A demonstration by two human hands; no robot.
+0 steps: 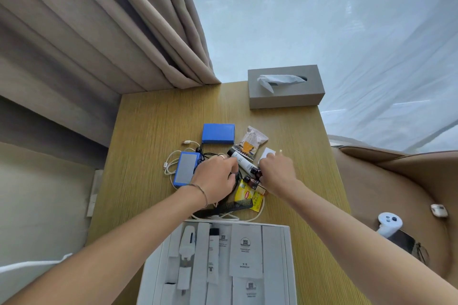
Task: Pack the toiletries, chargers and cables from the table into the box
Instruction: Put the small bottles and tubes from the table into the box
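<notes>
The white box (275, 255) lies open at the table's near edge, with a white razor, a tube and paper sachets inside. Beyond it sits a pile: two blue chargers (218, 133) (186, 168), white cables (171, 162), a black comb (225, 207), a white tube with a black cap (241, 160), small brown bottles (252, 177), and a yellow packet (249, 196). My left hand (215, 178) rests on the pile over a black cable, fingers curled down. My right hand (277, 172) is closed around the brown bottles, partly hiding a white card (267, 152).
A grey tissue box (285, 88) stands at the table's far right corner. A snack sachet (252, 142) lies beside the far blue charger. Curtains hang behind. A brown seat on the right carries a white controller (389, 224) and a small white case (439, 210).
</notes>
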